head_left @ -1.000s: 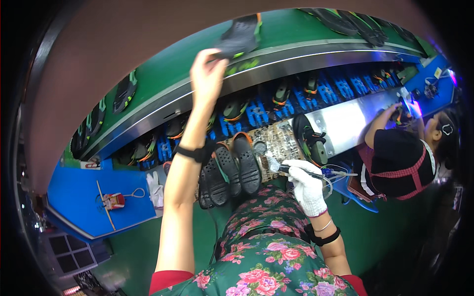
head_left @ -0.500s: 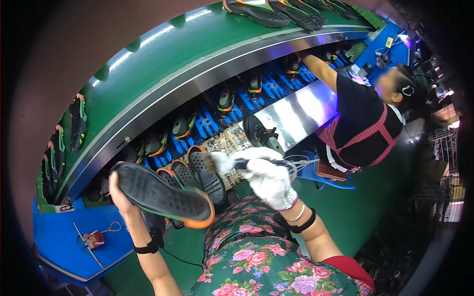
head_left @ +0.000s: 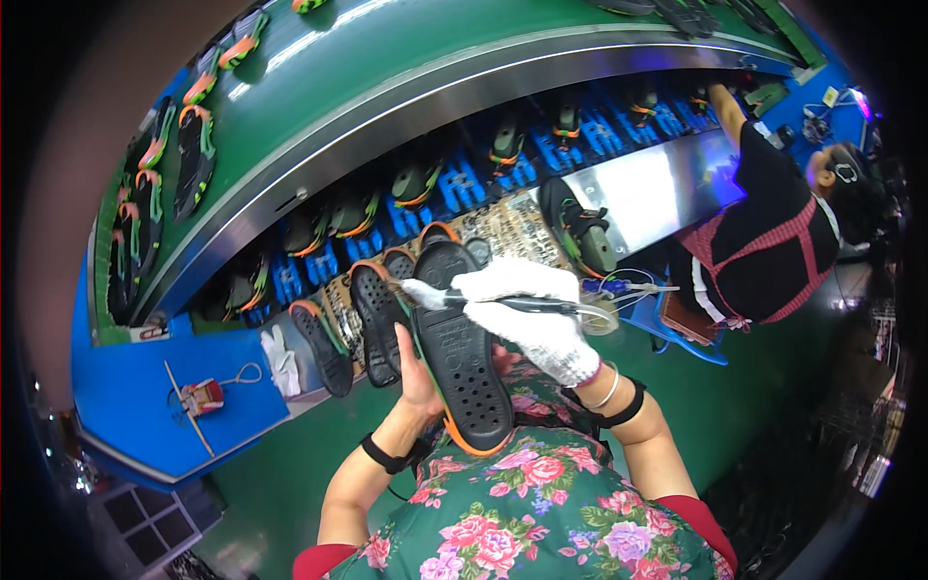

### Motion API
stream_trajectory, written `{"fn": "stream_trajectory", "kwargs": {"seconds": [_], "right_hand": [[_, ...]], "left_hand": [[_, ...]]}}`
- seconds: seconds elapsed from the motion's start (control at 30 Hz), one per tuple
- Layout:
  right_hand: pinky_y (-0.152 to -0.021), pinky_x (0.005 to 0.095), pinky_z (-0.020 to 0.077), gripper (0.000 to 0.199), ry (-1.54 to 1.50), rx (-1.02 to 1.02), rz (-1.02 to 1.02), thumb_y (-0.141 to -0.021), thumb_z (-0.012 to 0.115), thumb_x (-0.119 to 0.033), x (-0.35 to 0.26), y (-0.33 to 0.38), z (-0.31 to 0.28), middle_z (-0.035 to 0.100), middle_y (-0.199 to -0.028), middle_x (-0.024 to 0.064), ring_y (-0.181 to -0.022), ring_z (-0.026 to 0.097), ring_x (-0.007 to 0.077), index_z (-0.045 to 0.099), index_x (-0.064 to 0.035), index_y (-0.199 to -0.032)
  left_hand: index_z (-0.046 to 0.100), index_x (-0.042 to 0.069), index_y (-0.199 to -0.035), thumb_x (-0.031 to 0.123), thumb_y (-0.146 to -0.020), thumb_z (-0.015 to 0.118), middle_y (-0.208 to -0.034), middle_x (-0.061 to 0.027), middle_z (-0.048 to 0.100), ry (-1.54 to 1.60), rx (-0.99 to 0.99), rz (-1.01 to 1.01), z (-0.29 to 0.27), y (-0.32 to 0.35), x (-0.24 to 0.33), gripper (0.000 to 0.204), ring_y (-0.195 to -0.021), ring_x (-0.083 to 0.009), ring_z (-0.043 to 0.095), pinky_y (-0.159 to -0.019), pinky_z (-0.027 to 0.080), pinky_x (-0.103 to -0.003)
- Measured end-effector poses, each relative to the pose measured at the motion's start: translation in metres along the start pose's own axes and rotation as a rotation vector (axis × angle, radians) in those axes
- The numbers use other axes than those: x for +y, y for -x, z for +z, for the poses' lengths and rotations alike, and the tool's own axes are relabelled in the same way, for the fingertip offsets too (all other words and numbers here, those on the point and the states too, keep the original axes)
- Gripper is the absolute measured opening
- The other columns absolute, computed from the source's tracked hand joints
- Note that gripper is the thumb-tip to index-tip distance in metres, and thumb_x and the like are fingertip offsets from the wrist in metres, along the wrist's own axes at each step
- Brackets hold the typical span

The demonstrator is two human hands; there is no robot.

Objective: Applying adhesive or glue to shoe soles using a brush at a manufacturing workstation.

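Note:
My bare left hand (head_left: 419,375) grips a black shoe sole (head_left: 469,372) with a green and orange rim. Its fingers wrap both edges, and the perforated face is turned up toward me. Over the sole's far end, my white-gloved right hand (head_left: 527,314) is closed round a brush (head_left: 423,293) with pale bristles, a black handle and a thin clear tube behind. Whether the bristles touch the sole I cannot tell. Just beyond lie other soles (head_left: 375,314) on a patterned worktop (head_left: 507,232); a dark strapped sandal (head_left: 577,227) stands to their right.
A conveyor with blue holders (head_left: 462,186) carries sandals under a metal ledge (head_left: 377,145). Soles line the green belt (head_left: 358,68) above. On the left is a blue table (head_left: 126,377) with a red object (head_left: 203,396). A co-worker (head_left: 764,213) reaches toward the line at right.
My left hand has brought the sole rightward, in front of me, and turned it more upright. My right hand now holds the brush over its far end. The view has shifted.

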State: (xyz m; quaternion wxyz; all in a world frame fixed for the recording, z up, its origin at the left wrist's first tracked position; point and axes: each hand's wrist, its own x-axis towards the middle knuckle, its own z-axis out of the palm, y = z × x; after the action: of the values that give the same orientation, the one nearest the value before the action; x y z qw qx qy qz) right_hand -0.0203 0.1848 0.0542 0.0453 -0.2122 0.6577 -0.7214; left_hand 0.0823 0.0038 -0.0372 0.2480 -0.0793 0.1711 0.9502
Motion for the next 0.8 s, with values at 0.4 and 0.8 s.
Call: {"fn": "stream_trajectory", "kwargs": {"seconds": [0.4,0.8], "right_hand": [[-0.075,0.0357,0.0569,0.024,0.496,0.0,-0.535,-0.077,0.079,0.001,-0.01,-0.031,0.008,0.077,-0.1,0.0143,-0.084,0.073,0.0272,0.078,-0.0023,-0.1],[-0.088,0.0426,0.0534,0.04,0.45,-0.061,-0.471,-0.082,0.074,-0.008,-0.004,-0.019,0.008,0.074,-0.12,0.0149,-0.103,0.069,0.0323,0.073,-0.0035,-0.121]], "left_hand": [[0.044,0.013,-0.153,0.086,-0.095,0.021,-0.142,-0.0075,0.059,0.185,0.129,0.336,0.031,-0.023,0.016,0.097,-0.126,-0.0267,0.059,-0.108,0.05,-0.045],[0.044,0.012,-0.154,0.093,-0.088,0.02,-0.146,-0.0116,0.056,0.37,-0.125,0.312,0.023,-0.033,0.005,0.107,-0.133,-0.0305,0.055,-0.115,0.042,-0.049]]}}
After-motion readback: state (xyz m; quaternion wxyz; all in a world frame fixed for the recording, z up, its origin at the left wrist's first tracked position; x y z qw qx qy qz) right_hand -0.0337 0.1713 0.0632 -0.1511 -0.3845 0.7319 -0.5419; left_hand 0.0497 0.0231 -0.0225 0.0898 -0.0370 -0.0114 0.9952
